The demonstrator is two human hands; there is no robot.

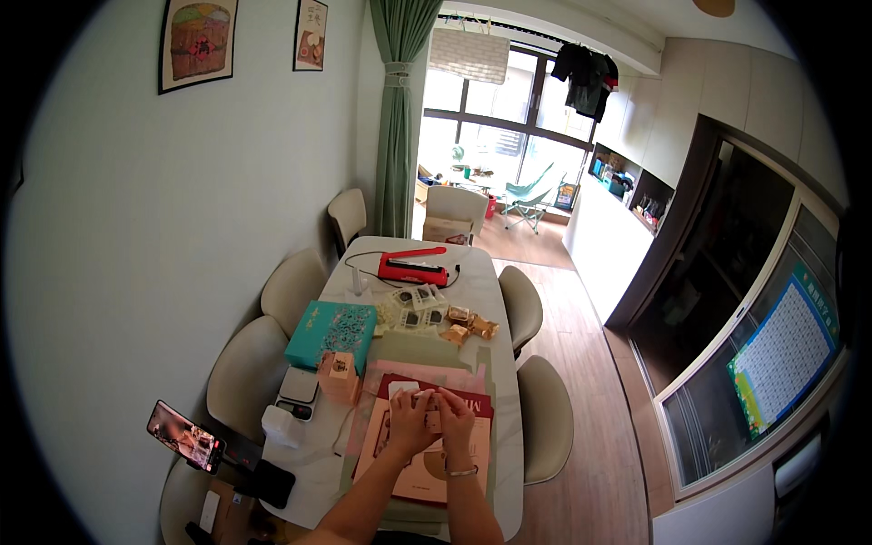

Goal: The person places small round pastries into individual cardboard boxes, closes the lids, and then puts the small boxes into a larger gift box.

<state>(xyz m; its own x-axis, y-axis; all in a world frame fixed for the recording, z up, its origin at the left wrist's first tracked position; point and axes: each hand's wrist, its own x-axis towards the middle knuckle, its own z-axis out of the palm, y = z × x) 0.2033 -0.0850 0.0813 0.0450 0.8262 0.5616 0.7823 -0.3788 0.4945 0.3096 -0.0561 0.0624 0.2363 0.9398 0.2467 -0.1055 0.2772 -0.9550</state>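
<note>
My left hand (410, 424) and my right hand (456, 420) meet over the near part of the table. Between them is a small peach-coloured box (432, 421), largely hidden by my fingers. My left hand grips its left side, while the fingers of my right hand pinch at its upper right. Below my hands lies a pink printed paper bag or folder (415, 485) with a dark red one (482, 405) partly under it. A small white piece (402, 387) shows just beyond my left fingertips. A stack of peach boxes (338, 381) stands to the left.
A teal gift box (332, 334), digital scale (298, 390) and white container (281, 426) line the left side. Farther back are clear sachets (412, 317), gold-wrapped packets (471, 327) and a red heat sealer (413, 269) with its cord. A phone (185, 434) on a stand is at left.
</note>
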